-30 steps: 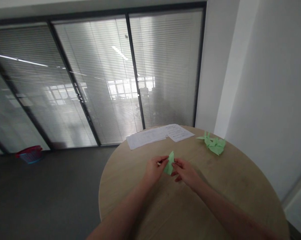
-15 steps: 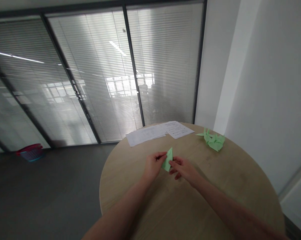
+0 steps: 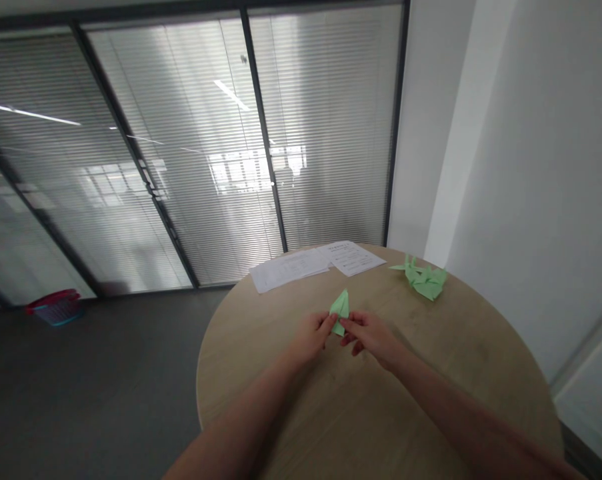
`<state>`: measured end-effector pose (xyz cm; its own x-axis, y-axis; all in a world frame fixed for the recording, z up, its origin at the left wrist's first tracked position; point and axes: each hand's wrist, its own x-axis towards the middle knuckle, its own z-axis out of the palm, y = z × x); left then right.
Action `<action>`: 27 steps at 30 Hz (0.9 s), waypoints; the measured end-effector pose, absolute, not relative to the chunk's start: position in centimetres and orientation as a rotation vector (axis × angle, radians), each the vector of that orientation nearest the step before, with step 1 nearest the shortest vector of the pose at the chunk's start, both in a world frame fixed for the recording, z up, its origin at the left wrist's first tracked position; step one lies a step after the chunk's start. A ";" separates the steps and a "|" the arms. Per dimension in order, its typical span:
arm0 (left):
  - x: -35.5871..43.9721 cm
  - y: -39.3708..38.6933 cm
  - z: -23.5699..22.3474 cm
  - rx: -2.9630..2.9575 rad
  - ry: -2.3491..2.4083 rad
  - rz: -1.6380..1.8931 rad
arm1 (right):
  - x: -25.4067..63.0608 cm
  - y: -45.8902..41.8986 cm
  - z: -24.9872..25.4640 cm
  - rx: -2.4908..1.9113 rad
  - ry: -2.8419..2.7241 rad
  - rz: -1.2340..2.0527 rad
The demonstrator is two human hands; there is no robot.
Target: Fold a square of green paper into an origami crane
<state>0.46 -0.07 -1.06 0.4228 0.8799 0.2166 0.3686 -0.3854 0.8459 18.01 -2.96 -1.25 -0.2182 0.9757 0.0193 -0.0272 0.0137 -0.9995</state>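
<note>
A small folded piece of green paper [image 3: 340, 307] stands pointed upward over the middle of a round wooden table [image 3: 461, 373]. My left hand [image 3: 311, 336] pinches its lower left side with thumb and fingers closed. My right hand [image 3: 372, 337] pinches its lower right side, fingers curled. The two hands meet at the paper's base, which they partly hide.
A small heap of folded green paper figures [image 3: 423, 279] lies at the table's far right. White printed sheets [image 3: 315, 263] lie at the far edge. Behind are glass partitions with blinds, a white wall on the right, grey floor and a red basket [image 3: 55, 306] at left.
My hands have closed in toward each other on the green paper, whose tip now points more upright. The view has shifted slightly.
</note>
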 end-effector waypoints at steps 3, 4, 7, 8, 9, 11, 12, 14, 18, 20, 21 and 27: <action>0.4 -0.1 -0.9 1.944 1.083 0.921 | 17.9 -3.2 -1.1 -1.048 -1.348 1.451; 0.4 -0.1 -0.9 1.942 1.093 0.934 | 17.9 -3.3 -1.1 -1.045 -1.366 1.480; 0.4 -0.1 -0.8 1.934 1.140 0.977 | 17.8 -3.6 -1.0 -1.042 -1.426 1.513; 0.4 0.0 -0.9 1.929 1.154 0.990 | 17.7 -3.6 -1.0 -1.039 -1.435 1.505; 0.4 0.0 -1.0 1.922 1.159 0.999 | 17.7 -3.6 -1.0 -1.035 -1.438 1.492; 0.5 0.0 -1.1 1.904 1.135 0.994 | 17.8 -3.5 -1.1 -1.024 -1.431 1.471; 0.5 -0.1 -1.1 1.896 1.112 0.985 | 17.8 -3.5 -1.2 -1.017 -1.428 1.468; 0.6 -0.2 -1.0 1.902 1.079 0.958 | 17.9 -3.5 -1.2 -1.008 -1.430 1.475; 0.6 -0.6 -0.3 1.961 1.130 0.929 | 17.8 -3.6 -1.2 -1.015 -1.454 1.500; 0.7 -0.8 -0.1 1.969 1.162 0.934 | 17.7 -3.7 -1.1 -1.016 -1.477 1.494; 0.7 -0.9 0.0 1.970 1.173 0.939 | 17.6 -3.7 -1.2 -1.017 -1.489 1.483; 0.9 -0.7 -0.6 1.931 1.102 0.958 | 17.6 -3.4 -1.2 -1.008 -1.493 1.414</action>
